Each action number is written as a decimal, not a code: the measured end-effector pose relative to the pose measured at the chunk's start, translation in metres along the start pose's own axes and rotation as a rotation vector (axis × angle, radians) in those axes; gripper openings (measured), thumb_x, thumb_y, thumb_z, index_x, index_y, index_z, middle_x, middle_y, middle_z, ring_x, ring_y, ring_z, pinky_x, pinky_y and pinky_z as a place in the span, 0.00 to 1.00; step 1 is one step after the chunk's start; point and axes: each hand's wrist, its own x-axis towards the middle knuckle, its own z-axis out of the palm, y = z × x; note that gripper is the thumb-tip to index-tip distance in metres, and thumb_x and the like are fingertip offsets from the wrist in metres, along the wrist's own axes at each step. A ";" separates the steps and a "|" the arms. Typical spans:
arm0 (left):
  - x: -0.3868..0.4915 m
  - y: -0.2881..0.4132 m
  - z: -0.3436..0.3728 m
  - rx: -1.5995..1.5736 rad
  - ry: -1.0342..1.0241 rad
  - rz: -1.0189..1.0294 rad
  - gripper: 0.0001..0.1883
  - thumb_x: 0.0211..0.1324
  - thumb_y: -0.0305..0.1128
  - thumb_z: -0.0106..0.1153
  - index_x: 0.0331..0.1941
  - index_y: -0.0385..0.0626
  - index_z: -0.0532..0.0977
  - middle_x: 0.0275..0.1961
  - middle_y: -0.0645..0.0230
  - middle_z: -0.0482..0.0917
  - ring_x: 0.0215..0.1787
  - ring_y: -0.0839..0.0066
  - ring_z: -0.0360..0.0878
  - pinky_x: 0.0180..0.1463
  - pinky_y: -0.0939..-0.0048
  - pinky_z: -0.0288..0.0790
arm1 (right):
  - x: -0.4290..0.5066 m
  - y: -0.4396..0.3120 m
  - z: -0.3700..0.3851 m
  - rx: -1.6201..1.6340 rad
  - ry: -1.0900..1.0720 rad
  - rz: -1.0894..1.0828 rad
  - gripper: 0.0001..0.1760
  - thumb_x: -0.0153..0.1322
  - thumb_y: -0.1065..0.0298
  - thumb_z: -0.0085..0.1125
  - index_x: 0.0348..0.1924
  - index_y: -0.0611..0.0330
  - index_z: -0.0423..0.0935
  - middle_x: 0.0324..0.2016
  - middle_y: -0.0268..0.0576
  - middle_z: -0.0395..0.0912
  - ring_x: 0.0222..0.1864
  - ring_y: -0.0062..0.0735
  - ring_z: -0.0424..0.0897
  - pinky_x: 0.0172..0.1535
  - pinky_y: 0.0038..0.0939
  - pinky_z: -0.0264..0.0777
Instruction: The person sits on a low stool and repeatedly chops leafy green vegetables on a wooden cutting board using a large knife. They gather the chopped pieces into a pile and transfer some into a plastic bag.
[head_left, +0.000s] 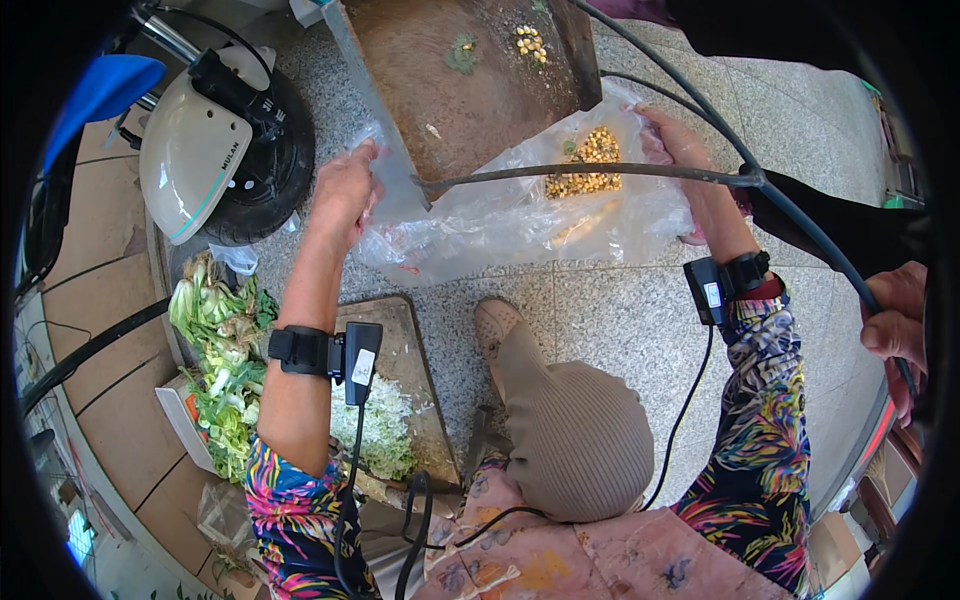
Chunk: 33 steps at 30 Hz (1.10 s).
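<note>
My left hand (346, 187) grips the left edge of a clear plastic bag (480, 244). My right hand (679, 146) holds the same bag by its right side, so it is stretched between both hands. Yellow corn kernels (589, 161) lie in a heap in the bag's right part. Above it tilts a large rust-brown pan (465, 112) with a raised grey side wall; its lower edge meets the bag, and I cannot tell how far it reaches inside. A few kernels (531, 45) and a greenish clump (461, 54) sit on the pan. A dark metal tube (495, 177) crosses over the bag.
Another person's hand (896, 322) grips the tube at right. A scooter's front wheel (262, 169) stands at left. Below it are leafy vegetables (225, 375) and a cutting board (382, 322) with chopped greens (382, 431). Cables run from both wrist devices.
</note>
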 end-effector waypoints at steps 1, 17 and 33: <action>-0.001 -0.003 0.001 0.003 -0.004 -0.003 0.17 0.65 0.42 0.45 0.37 0.38 0.76 0.12 0.71 0.65 0.09 0.82 0.55 0.13 0.74 0.47 | -0.002 0.002 0.001 -0.026 0.042 0.022 0.11 0.74 0.58 0.49 0.37 0.53 0.77 0.10 0.22 0.58 0.12 0.11 0.56 0.15 0.16 0.44; -0.001 -0.012 -0.007 -0.110 0.058 -0.002 0.14 0.64 0.37 0.43 0.31 0.42 0.74 0.13 0.71 0.67 0.09 0.82 0.56 0.12 0.75 0.46 | -0.001 0.003 0.016 -0.097 -0.006 0.013 0.18 0.76 0.58 0.44 0.51 0.59 0.74 0.09 0.21 0.55 0.09 0.11 0.52 0.12 0.16 0.43; -0.008 -0.022 -0.037 -0.185 0.255 -0.167 0.10 0.61 0.34 0.46 0.28 0.43 0.72 0.17 0.72 0.69 0.13 0.82 0.61 0.14 0.77 0.51 | -0.017 -0.003 0.038 -0.173 -0.099 -0.157 0.18 0.75 0.58 0.46 0.49 0.61 0.76 0.13 0.21 0.54 0.14 0.11 0.53 0.18 0.16 0.46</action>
